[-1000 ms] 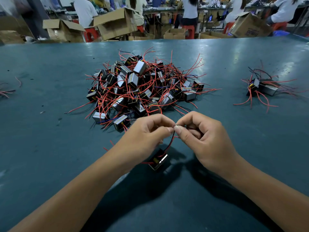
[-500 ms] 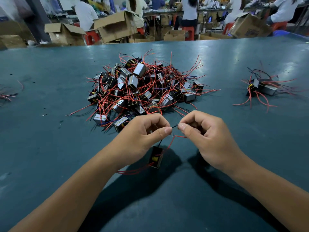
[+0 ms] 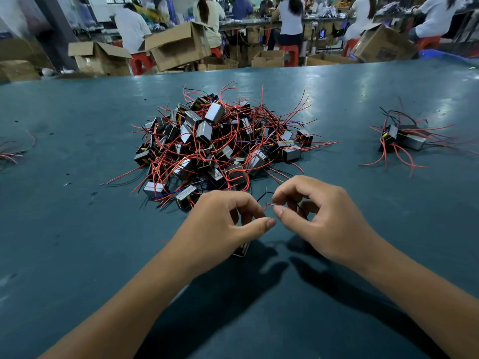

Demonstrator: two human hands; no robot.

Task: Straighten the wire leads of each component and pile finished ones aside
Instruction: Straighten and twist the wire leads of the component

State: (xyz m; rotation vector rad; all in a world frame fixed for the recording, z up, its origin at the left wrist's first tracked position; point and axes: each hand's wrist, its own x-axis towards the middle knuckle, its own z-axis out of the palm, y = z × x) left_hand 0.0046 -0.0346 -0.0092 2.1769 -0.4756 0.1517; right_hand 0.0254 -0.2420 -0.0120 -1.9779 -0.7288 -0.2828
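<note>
Overhead glare on the table (image 3: pixel 363 81), blurred background, wide-angle edge distortion.

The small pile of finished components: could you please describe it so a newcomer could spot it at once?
Start at the big central heap on the teal table and look right. The small pile lies apart near the right edge, beyond the right hand. It holds only a few pieces, unlike the heap.

Component (image 3: pixel 242 251) mostly hidden under left hand (image 3: pixel 220 226); wire strands (image 3: pixel 7 154) cut by left edge.
</note>
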